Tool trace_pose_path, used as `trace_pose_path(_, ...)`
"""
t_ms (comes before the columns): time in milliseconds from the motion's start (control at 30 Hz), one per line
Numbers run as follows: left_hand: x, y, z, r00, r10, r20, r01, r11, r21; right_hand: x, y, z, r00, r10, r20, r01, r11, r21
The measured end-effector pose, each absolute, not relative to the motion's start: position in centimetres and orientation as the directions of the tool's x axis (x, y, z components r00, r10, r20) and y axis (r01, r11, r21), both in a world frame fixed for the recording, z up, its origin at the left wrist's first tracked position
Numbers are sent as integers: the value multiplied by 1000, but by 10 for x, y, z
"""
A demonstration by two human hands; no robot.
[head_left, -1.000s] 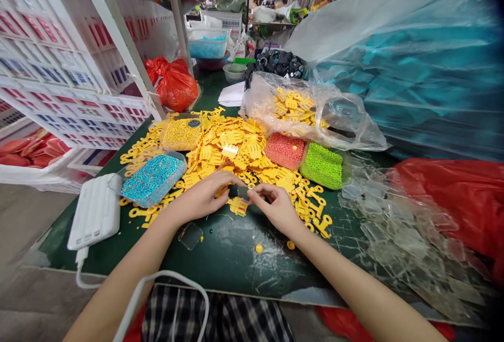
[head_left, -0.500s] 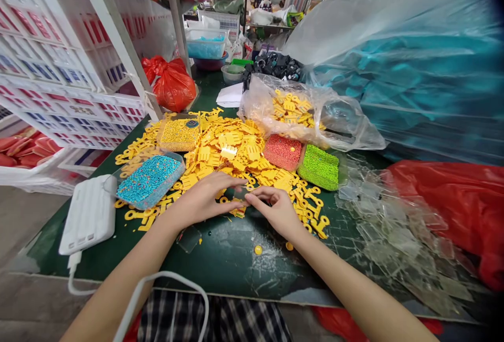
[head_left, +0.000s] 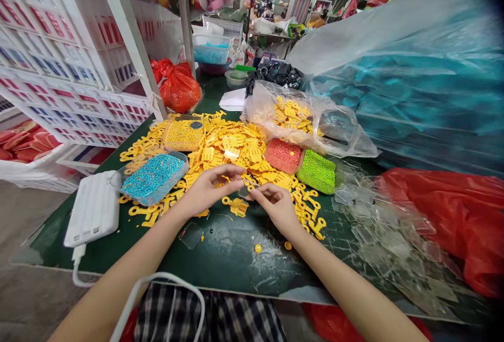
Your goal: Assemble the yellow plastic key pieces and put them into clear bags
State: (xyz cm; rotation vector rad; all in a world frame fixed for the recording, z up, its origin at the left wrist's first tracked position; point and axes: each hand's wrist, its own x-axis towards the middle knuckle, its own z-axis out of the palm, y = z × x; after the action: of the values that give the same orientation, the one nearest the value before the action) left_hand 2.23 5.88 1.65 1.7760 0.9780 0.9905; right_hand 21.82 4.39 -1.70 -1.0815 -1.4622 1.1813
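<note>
My right hand [head_left: 279, 210] pinches a small clear plastic piece [head_left: 243, 192] by its edge, low over the front of a heap of yellow plastic parts [head_left: 220, 137]. On the other side of that piece is my left hand [head_left: 208, 189], its thumb and fingers apart; whether the thumb tip touches the piece I cannot tell. Just below, a yellow fork-shaped part [head_left: 238, 206] with a ring end lies on the green table [head_left: 228, 258]. Nearer me lies another clear piece [head_left: 191, 235], and two yellow beads [head_left: 258, 248] sit to the right.
Trays of blue beads [head_left: 155, 174], yellow beads [head_left: 184, 135], red beads [head_left: 282, 155] and green beads [head_left: 317, 170] surround the heap. A white power bank [head_left: 92, 208] with a cable lies left. Clear plastic pieces [head_left: 394, 242] spread at right, beside a red bag [head_left: 433, 216].
My left fingers have spread and drawn back from the clear piece. The yellow part beneath is now in fuller view. The whole view has shifted slightly.
</note>
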Motion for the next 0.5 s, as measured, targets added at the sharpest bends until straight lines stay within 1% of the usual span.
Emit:
trace_pose_path(100,20,54,24,516,802,301,302,-499,812,218,43,-17,-182,979,88,32,96,-995)
trace_pose_path(200,19,52,25,575,751,325,389,-600,699,216,41,-17,-197,979,55,0,56,-998)
trace_pose_path(367,16,53,23,617,722,314,508,-670,542,215,38,-19,-233,972,35,13,40,-999)
trace_pose_path(433,14,53,25,645,710,282,527,-681,509,215,37,-21,-256,967,13,18,19,-1000)
trace_pose_path(500,13,53,27,672,700,241,526,-681,509,216,37,-22,-275,961,-8,34,1,-999)
